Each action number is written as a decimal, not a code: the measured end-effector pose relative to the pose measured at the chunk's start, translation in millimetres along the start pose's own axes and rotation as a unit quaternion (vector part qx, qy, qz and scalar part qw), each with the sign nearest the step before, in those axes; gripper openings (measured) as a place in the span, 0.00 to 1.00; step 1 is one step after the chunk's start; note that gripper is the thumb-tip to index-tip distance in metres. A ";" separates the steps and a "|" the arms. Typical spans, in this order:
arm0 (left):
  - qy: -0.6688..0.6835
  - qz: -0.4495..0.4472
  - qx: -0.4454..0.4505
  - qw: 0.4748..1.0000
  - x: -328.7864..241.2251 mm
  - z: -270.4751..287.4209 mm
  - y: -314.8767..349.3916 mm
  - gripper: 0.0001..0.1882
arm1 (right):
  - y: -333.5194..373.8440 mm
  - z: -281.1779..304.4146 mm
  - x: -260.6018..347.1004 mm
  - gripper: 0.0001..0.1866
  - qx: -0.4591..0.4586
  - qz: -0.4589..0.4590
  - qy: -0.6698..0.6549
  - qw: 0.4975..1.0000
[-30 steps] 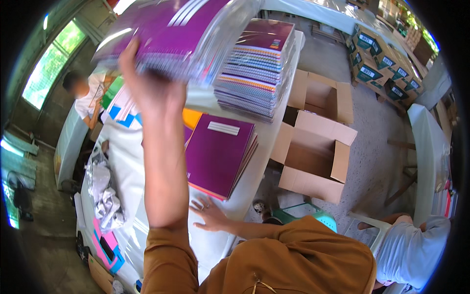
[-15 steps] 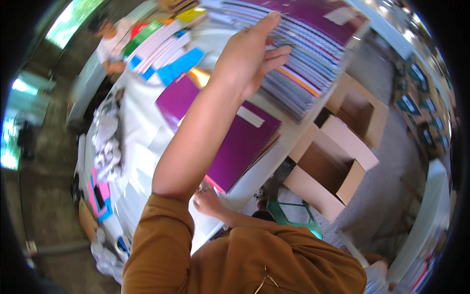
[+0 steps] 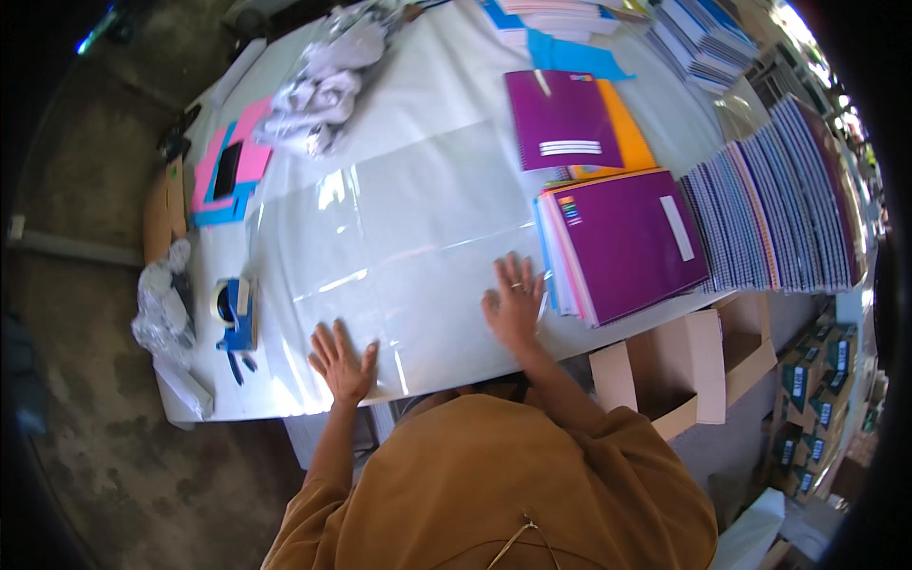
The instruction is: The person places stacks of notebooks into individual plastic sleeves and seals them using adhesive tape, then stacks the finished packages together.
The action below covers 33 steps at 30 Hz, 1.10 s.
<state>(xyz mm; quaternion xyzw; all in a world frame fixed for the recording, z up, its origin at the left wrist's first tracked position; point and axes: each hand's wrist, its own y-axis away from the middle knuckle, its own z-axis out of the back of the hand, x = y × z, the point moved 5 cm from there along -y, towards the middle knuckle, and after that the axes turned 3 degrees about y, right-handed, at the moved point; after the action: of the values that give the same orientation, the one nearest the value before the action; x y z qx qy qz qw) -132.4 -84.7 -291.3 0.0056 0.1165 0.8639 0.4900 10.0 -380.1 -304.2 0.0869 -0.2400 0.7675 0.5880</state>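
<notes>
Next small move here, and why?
Probably slide the right hand onto the near purple-topped notebook stack: it looks empty and open, close beside that stack, while the left hand, also empty, lies apart on the tabletop.

This looks like a stationery packing workshop: a tall stack of spiral-bound notebooks (image 3: 765,209) stands on a worktable (image 3: 432,85) covered in white sheeting, which also bears a blue tape dispenser (image 3: 243,328) and crumpled plastic wrapping (image 3: 328,95). Open cardboard boxes (image 3: 709,366) sit just beside the table, green-marked cartons (image 3: 809,418) are piled farther off, and the floor (image 3: 85,418) looks like bare, stained concrete.
</notes>
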 end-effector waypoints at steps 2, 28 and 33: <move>0.037 -0.034 -0.022 0.998 -1.3 3.8 4.4 0.47 | 1.9 -0.2 -1.9 0.31 0.038 0.019 0.065 0.997; 0.114 -0.114 -0.012 0.987 -9.9 17.7 -10.7 0.45 | 34.0 125.3 28.1 0.16 0.018 0.053 0.072 0.996; 0.463 -0.219 0.110 0.852 -142.2 72.5 -100.0 0.32 | -143.2 195.1 3.5 0.06 -0.149 0.058 0.002 0.987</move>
<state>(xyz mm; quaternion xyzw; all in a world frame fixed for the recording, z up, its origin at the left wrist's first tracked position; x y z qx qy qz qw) 35.0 -141.8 -226.6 -0.3662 0.4224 0.6185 0.5522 115.1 -441.3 -95.0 -0.0173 -0.3555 0.7560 0.5494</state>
